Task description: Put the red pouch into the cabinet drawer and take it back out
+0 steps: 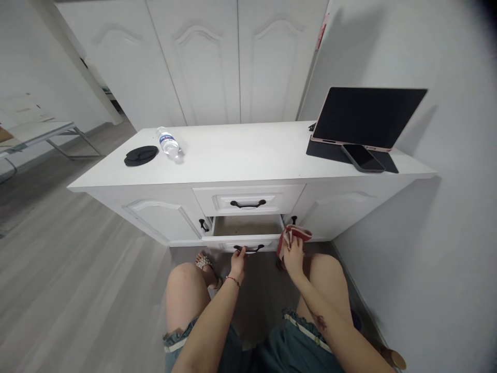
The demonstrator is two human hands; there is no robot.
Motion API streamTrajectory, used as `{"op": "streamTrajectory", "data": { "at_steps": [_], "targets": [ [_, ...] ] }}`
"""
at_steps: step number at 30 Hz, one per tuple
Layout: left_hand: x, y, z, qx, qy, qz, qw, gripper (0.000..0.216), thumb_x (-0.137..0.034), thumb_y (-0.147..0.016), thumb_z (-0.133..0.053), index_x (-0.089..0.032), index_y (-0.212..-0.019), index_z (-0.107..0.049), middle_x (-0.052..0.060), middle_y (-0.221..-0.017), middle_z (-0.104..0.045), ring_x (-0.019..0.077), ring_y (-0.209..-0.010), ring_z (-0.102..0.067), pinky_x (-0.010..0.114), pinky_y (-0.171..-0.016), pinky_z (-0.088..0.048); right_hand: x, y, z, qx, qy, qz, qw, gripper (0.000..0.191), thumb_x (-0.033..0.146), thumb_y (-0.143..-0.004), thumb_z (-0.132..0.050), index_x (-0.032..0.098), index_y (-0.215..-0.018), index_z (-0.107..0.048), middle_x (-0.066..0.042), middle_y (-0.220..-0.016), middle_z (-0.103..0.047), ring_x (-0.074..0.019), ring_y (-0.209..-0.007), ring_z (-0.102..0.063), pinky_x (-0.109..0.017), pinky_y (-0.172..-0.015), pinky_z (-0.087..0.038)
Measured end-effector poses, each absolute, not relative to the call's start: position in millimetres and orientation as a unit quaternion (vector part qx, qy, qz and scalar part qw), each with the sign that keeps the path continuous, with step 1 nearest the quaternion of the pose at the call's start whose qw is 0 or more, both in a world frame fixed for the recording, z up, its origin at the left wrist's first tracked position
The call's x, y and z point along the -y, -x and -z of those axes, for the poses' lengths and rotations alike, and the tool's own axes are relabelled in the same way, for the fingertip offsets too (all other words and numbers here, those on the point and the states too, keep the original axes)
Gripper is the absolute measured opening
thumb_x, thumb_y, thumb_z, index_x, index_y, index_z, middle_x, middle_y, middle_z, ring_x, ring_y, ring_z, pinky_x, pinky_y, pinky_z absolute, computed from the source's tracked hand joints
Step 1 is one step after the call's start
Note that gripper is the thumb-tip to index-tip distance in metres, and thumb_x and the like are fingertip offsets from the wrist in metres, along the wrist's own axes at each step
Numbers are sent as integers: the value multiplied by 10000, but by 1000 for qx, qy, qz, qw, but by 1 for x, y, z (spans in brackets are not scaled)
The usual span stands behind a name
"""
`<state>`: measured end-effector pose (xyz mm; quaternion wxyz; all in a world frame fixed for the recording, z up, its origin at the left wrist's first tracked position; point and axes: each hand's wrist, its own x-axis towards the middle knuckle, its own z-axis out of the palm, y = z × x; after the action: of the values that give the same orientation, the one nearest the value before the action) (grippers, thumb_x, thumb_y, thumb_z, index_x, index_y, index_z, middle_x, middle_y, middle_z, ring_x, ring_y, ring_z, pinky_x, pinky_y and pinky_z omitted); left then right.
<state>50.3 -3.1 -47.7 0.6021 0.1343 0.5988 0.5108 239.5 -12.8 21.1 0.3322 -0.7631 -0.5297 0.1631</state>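
Blue-green shorts (310,355) with ruffled hems and a pale trim band lie nearest, covering the thighs above bare knees. Past them, the left hand (238,263) curls around the left end of a black, bowed handle (254,249) on the lower drawer (217,244). That drawer stands pulled out, showing thin white sides and a flat, pale brownish bottom. Its right-hand neighbour, the right hand (294,255), grasps a bunched red-and-white cloth (303,233), soft and creased, at the drawer front's right end; whether cloth and drawer touch, I cannot tell. Above, the closed upper drawer (287,194) has raised rectangular moulding. On the smooth white worktop (233,155), a clear plastic bottle (169,145) lies on its side near a flat, rounded black object (141,155). Rightward, a slim glossy screen (368,116) leans back over a dark mat (326,151), beside a round-cornered phone (363,158).
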Motion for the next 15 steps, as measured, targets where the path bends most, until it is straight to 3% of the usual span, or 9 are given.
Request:
{"op": "streamTrajectory", "data": {
  "at_steps": [7, 15],
  "targets": [
    [4, -49, 43, -598, -143, -499, 611, 403, -484, -550, -797, -178, -697, -580, -10, -686, -601, 109, -581, -540, 232, -559, -353, 16, -208, -3, 586, 750, -179, 248, 448, 286, -906, -292, 131, -1286, -471, -237, -1282, -413, -363, -1145, -516, -447, -910, -469],
    [14, -39, 37, -531, -93, -493, 683, 350, -332, -576, -818, -188, -710, -528, -47, -663, -577, 102, -582, -568, 222, -586, -368, 13, -170, 13, 687, 621, -144, 348, 355, 189, -856, -423, 164, -1171, -583, -156, -1212, -469, -253, -977, -615, -386, -829, -531]
  ]
}}
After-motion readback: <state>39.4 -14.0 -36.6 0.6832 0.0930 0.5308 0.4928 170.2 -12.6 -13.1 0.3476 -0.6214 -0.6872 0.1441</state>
